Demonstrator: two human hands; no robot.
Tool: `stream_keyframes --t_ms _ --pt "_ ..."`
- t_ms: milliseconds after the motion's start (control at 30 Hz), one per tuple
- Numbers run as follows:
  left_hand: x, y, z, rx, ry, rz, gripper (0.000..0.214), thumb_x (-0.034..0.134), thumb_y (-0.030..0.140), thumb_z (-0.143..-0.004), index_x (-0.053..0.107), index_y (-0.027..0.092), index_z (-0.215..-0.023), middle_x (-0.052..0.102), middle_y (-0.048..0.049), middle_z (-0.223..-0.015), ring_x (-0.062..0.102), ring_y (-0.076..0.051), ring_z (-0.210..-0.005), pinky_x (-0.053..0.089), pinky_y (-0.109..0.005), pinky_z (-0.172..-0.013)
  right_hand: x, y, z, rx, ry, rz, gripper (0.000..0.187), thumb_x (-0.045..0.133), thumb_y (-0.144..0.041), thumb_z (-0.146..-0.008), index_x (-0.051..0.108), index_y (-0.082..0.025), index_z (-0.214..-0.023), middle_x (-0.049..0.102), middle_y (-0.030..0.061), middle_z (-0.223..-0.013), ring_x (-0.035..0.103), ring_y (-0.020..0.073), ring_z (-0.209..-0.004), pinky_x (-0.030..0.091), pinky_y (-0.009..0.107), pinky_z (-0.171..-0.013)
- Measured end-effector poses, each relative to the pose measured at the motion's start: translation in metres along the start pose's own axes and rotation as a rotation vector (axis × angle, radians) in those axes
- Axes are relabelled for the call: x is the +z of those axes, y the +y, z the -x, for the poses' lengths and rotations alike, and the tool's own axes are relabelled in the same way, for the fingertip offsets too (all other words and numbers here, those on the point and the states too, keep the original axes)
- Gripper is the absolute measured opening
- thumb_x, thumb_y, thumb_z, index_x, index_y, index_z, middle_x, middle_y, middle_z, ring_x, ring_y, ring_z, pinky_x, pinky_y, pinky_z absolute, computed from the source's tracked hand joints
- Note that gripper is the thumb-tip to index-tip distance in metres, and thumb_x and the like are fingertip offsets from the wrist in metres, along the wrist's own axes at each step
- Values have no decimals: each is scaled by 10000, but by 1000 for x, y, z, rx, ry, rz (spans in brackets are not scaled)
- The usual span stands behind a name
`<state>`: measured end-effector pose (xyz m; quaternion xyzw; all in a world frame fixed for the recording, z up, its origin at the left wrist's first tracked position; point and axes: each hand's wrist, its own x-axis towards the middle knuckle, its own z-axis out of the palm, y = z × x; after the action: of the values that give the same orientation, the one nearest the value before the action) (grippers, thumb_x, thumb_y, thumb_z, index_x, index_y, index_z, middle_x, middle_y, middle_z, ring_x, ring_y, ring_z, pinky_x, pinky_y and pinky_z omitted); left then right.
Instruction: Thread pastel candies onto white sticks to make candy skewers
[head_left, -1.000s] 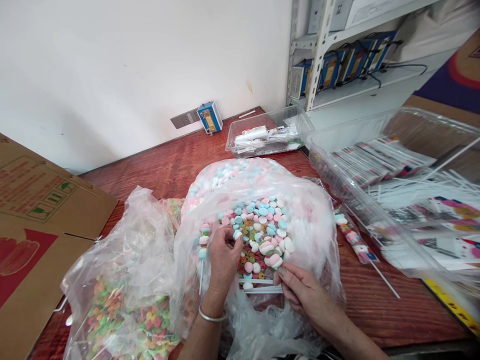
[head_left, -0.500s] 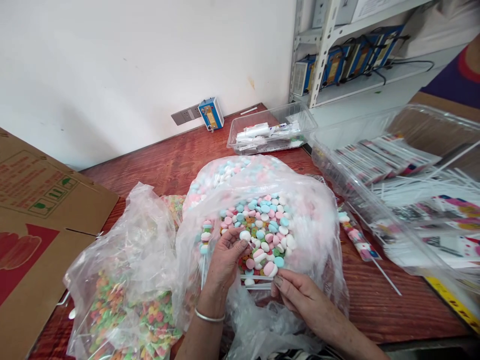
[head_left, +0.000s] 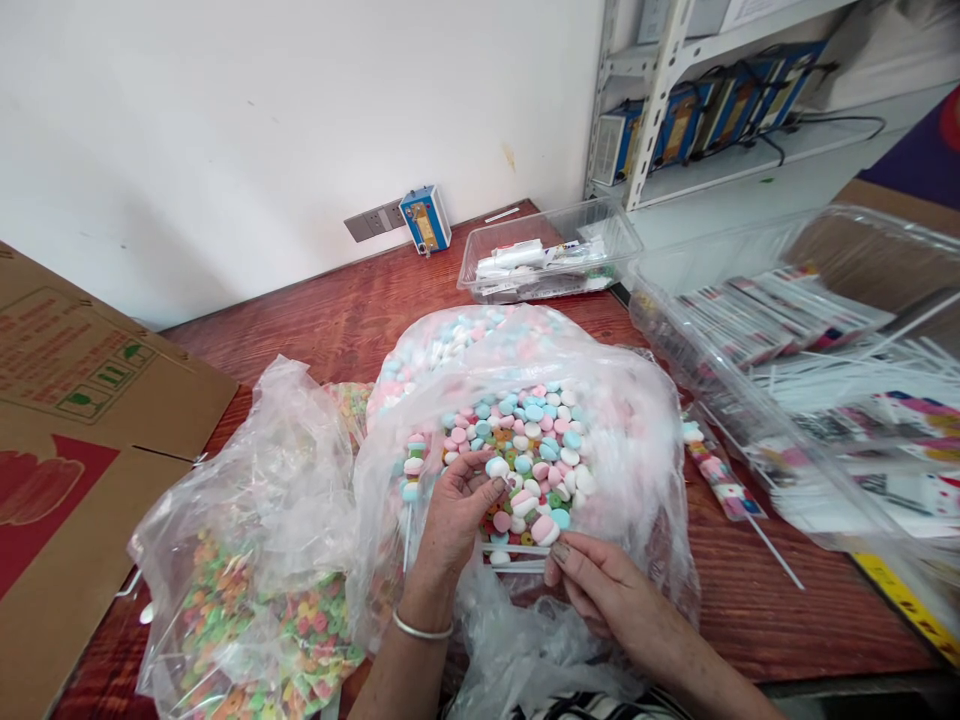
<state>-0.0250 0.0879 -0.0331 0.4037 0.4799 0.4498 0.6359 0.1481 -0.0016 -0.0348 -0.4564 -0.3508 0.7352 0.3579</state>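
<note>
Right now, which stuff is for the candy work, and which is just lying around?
Seemingly in use:
left hand, pinching a pale candy
right hand, at a pink-and-white candy
white sticks
big candy bag
bag of colorful rings

Probably lying around:
cardboard box
lone blue device
row of blue devices

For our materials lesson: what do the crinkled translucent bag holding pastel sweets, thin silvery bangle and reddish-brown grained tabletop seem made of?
Bag: probably thin, glossy plastic film; it wrinkles and pastel sweets show through. Bangle: likely smooth metal, by its shine. Tabletop: satiny wood or wood-look laminate; streaky grain fits both.
</note>
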Motion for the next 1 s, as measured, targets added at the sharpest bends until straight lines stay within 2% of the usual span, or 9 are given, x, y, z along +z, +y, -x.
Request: stream_keyframes --t_ms 200,400,633,800,900,1000 --pt "3 -3 0 26 35 6 376 779 294 -698 624 166 -1016 697 -28 -839 643 -131 -701 525 -259 -683 6 5 1 66 10 -169 474 561 -674 -801 566 -203 -758 308 -131 -377 140 41 -308 165 191 -324" --pt "5 -3 0 8 60 31 392 782 298 -692 619 178 -1028 688 -36 -936 643 -130 -731 530 -262 -698 6 4 0 67 3 -187 469 568 -666 -802 567 -200 -757 315 -133 -373 145 34 -302 167 185 -320" --pt "7 -2 1 7 47 -5 354 789 309 -669 631 181 -959 695 -17 -833 634 -137 -726 508 -247 -676 6 3 0 73 18 -199 461 572 -662 -800 566 -203 -753 298 -138 -374 120 32 -304 151 187 -316" --pt "8 -5 1 42 13 -46 287 772 292 -696 650 181 -931 704 -19 -841 635 -141 -765 497 -235 -689 7 4 0 67 31 -170 453 566 -652 -810 572 -201 -764 309 -134 -378 132 37 -306 154 187 -317" --pt "10 -5 2 44 16 -84 268 760 302 -709 661 181 -926 702 -22 -824 628 -139 -733 487 -224 -637 8 3 0 60 48 -130 444 544 -647 -827 566 -206 -775 302 -132 -387 131 43 -320 166 188 -325" --pt "13 -7 4 16 28 -111 281 751 343 -712 658 179 -921 679 -11 -756 576 -111 -581 437 -206 -511 10 1 -1 42 66 -74 453 523 -660 -829 558 -211 -778 304 -126 -397 145 51 -332 176 192 -335"
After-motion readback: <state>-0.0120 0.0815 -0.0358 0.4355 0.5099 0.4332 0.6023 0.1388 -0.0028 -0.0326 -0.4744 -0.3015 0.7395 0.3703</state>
